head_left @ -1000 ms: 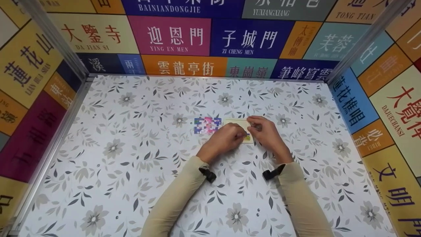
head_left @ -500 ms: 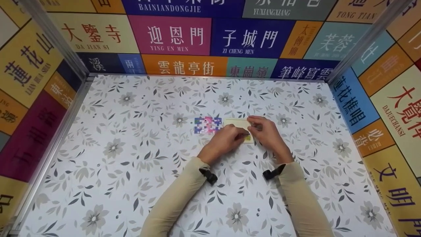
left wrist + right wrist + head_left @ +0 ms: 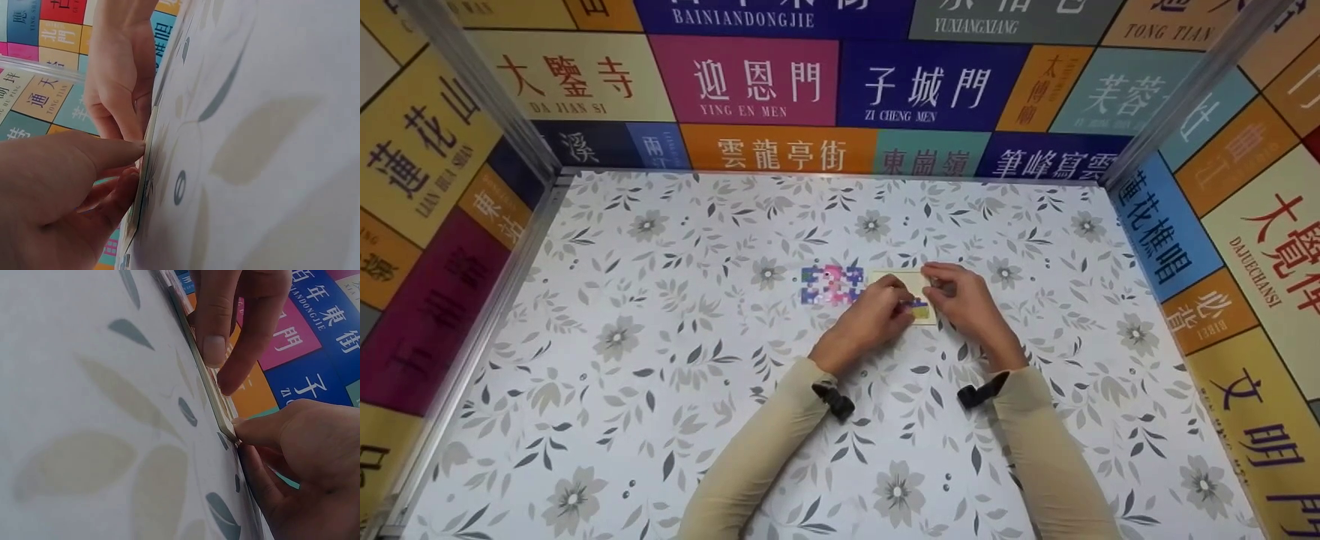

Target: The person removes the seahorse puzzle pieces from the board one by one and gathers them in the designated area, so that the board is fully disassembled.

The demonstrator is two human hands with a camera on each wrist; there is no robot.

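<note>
A shallow cream puzzle tray (image 3: 894,280) lies on the table in the head view, with yellow and purple puzzle pieces (image 3: 919,310) in its lower right corner. My left hand (image 3: 874,309) reaches over the tray, covering much of it. Its thumb and forefinger (image 3: 230,377) stand apart at the tray in the right wrist view, and no piece shows between them. At the tray's right edge is my right hand (image 3: 964,298). Its thumb and fingers pinch the tray's corner in the right wrist view.
Left of the tray lies a block of joined puzzle pieces (image 3: 832,283) in pink, blue and purple, its right end partly behind the left hand. A floral cloth (image 3: 660,420) covers the table. Printed panels (image 3: 750,82) wall in its back and sides.
The left fingers have drawn back slightly to the left, uncovering more of the yellow and purple pieces in the tray. The right hand has stayed at the tray's edge.
</note>
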